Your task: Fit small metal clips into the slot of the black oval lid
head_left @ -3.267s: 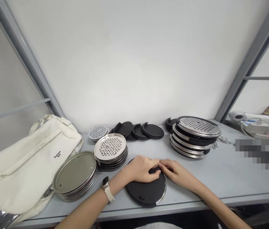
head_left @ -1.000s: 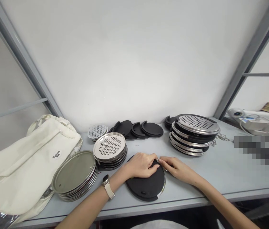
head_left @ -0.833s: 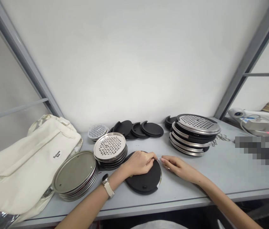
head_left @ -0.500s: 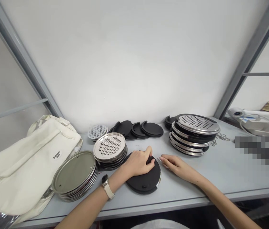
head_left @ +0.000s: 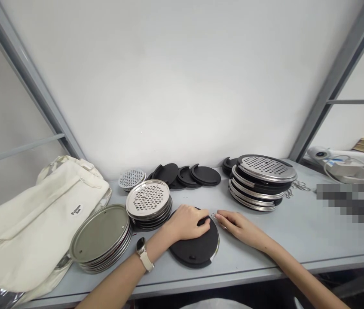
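My left hand (head_left: 188, 224), with a watch at its wrist, rests on a black round plate (head_left: 194, 249), fingers curled at its upper right part. This plate lies near the front of the shelf, and a shiny rim shows at its right edge. Just right of it, my right hand (head_left: 238, 227) pinches a small metal hook (head_left: 214, 215); its looped end points at the plate, close to my left fingertips. The rest of the hook is hidden by my fingers.
Left stand a stack of olive round plates (head_left: 101, 234), perforated metal discs (head_left: 148, 197) and a cream bag (head_left: 40, 214). Black discs (head_left: 206, 175) lie along the wall. Stacked perforated plates (head_left: 265, 167) and loose metal hooks (head_left: 299, 185) are on the right.
My left index finger and thumb have come down and closer together on the black plate. The hook in my right hand has moved slightly toward the plate.
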The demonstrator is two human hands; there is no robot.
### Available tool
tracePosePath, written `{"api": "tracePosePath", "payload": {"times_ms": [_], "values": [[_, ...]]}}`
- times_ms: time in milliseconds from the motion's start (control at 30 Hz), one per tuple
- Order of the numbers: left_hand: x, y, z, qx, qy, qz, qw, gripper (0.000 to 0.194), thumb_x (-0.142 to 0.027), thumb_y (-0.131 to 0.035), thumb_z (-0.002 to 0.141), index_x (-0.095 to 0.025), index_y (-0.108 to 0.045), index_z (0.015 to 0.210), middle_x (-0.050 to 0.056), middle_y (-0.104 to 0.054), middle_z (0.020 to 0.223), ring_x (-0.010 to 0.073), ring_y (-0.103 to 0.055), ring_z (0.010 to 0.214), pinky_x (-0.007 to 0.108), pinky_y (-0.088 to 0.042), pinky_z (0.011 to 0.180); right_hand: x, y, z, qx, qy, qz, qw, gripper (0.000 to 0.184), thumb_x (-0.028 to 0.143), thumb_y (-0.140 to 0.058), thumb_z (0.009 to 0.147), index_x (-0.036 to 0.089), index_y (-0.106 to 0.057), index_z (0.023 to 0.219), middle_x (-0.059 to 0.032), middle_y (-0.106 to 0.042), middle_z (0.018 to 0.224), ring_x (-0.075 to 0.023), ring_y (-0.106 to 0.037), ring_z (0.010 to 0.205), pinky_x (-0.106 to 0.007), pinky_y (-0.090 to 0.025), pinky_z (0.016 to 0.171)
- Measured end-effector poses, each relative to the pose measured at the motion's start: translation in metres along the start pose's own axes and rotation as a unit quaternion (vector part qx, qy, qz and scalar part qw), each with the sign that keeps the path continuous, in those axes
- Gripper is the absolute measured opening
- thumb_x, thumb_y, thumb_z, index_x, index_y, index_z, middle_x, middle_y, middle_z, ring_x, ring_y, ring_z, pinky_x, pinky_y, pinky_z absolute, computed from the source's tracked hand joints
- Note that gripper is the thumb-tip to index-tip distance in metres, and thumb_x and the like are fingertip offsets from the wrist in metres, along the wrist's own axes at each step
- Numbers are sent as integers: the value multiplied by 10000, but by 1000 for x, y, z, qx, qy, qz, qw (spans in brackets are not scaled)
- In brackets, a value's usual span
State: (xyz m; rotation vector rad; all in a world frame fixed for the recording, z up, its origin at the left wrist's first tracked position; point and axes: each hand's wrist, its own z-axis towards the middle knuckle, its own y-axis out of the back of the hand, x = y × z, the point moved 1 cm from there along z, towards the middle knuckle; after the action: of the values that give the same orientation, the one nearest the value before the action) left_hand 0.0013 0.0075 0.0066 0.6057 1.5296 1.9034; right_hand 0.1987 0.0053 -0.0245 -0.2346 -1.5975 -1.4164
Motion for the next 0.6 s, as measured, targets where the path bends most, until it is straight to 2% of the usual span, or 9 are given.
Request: {"api": "tracePosePath", "payload": {"times_ms": [267,467,600], "values": [[-3,0,-1,3,-61,-44,997,205,-330,-452,868,-212,-591,775,-3,-648,661,151,-590,594,258,-294,549,4,-2,1,-5,11,-36,999,395,408,-306,965,186,-424,661,40,-432,608,-114,-397,582,-236,-298,566],[-4,-2,0,-11,-60,-60,996,192,-343,-484,850,-211,-584,752,-26,-606,606,132,-546,545,258,-269,529,9,-3,-1,-3,33,-49,998,399,401,-318,967,178,-522,707,7,-547,670,-127,-481,623,-235,-337,598],[-4,-2,0,-18,-47,-68,996,217,-353,-477,859,-210,-565,722,-36,-587,583,119,-517,518,259,-245,516,10,-3,-1,6,46,-52,998,408,407,-307,972,177,-546,735,-4,-562,687,-137,-508,650,-237,-358,627]]}}
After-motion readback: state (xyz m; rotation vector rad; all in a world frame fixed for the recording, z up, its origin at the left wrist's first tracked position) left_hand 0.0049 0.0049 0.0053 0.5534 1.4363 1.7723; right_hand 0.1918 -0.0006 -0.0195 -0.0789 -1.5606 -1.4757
